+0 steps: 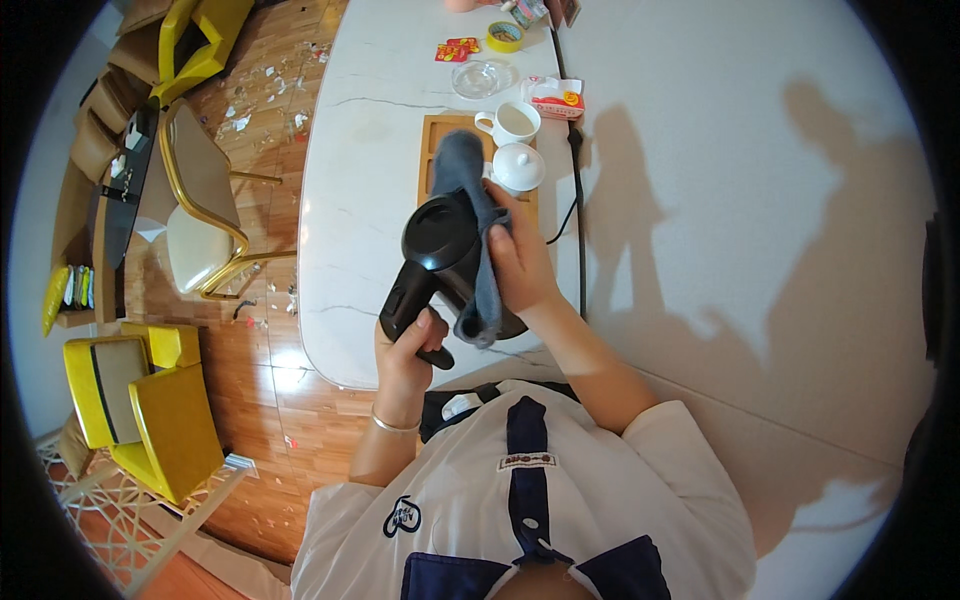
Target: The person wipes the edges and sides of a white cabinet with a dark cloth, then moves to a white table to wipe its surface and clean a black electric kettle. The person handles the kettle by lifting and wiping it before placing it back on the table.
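Observation:
A black electric kettle point(442, 232) is held up over the near part of the marble-patterned table point(352, 225), its lid facing the camera. My left hand point(411, 349) is wrapped round the kettle's handle point(405, 300). A grey cloth point(486, 285) lies along the kettle's right side, and my right hand point(519, 259) presses it there. The cloth's far end hangs past the kettle, above a wooden tray point(431, 127). Partly behind the cloth and hand, the tray carries a white mug point(516, 122) and a white lidded cup point(517, 166).
Beyond the tray stand a glass ashtray point(474, 79), a tissue pack point(556, 97), red packets point(456, 50) and a yellow tape roll point(504, 36). A black cable point(576, 225) runs along the wall side. Left are a chair point(199, 210), a yellow armchair point(142, 405) and paper scraps point(240, 122) on the floor.

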A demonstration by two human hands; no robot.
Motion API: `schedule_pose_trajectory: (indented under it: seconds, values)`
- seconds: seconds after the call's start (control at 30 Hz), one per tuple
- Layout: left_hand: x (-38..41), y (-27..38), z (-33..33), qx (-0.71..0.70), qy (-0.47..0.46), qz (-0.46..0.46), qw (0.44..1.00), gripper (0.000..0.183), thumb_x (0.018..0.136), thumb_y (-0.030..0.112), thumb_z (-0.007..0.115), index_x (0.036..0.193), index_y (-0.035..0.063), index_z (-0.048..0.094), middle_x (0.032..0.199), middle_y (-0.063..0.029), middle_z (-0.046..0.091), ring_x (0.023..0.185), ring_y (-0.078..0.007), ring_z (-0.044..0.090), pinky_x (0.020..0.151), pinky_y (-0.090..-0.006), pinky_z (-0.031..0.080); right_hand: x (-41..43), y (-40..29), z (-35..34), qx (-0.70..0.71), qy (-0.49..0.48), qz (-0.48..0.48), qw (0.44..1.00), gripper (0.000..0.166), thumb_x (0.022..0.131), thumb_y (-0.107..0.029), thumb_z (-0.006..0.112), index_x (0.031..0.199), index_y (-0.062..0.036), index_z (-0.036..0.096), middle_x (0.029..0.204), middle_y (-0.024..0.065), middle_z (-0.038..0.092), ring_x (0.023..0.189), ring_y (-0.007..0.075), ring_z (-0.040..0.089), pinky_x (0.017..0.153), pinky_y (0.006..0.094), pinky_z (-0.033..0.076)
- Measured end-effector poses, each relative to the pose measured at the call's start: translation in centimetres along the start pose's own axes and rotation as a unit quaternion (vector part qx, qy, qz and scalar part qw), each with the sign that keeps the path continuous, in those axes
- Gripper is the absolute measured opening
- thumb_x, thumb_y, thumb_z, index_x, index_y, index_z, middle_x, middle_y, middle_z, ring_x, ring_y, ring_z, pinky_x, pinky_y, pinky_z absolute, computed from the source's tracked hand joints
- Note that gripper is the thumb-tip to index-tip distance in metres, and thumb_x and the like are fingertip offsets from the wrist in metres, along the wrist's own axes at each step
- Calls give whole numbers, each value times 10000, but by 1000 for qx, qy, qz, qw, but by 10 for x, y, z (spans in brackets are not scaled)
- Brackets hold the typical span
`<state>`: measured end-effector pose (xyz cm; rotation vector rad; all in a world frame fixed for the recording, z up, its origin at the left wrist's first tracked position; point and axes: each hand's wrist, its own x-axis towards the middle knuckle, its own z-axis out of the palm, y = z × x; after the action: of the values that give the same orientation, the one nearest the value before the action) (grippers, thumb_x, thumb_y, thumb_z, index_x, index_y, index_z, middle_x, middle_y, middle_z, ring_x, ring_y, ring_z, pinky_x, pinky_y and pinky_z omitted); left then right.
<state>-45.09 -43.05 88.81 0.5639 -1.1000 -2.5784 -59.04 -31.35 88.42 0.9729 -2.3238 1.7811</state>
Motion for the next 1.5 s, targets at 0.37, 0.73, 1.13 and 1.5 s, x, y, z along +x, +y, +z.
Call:
schedule_pose_trajectory:
  seconds: [0.37, 0.73, 1.13, 1.5]
  values:
    - [8, 5, -31, -12, 94, 61, 994, 188, 884, 194, 614, 896, 23, 535, 575, 13, 414, 551, -105, 401, 603, -282, 387, -39, -21, 28, -91, -46, -62, 993, 475, 684, -219, 786, 1063, -22, 580, 1198, 188, 496, 1093, 390, 475, 943, 459, 383]
    - [15, 14, 20, 4, 212, 43, 976, 39, 874, 49, 584, 909, 65, 586, 726, 19, 538, 643, -91, 491, 589, -227, 401, -36, -31, 42, 53, -98, -112, 987, 170, 772, 31, 611, 930, -18, 574, 1060, 148, 605, 886, 321, 598, 770, 366, 504]
    - [4, 13, -22, -7, 120, 33, 992, 117, 764, 56, 667, 828, 18, 576, 633, -13, 513, 545, -103, 454, 523, -240, 366, -30, -10, 3, 44, -25, -46, 998, 89, 719, 22, 639, 783, -15, 590, 986, 144, 642, 852, 268, 627, 723, 297, 490]
    - [13, 11, -26, -59, 92, 38, 993, 97, 738, -24, 483, 804, 26, 535, 595, 4, 411, 534, -113, 376, 571, -274, 391, -54, 0, 6, -107, 83, -27, 990, 390, 827, -27, 599, 1202, 19, 504, 1235, 200, 495, 1103, 333, 517, 957, 404, 407]
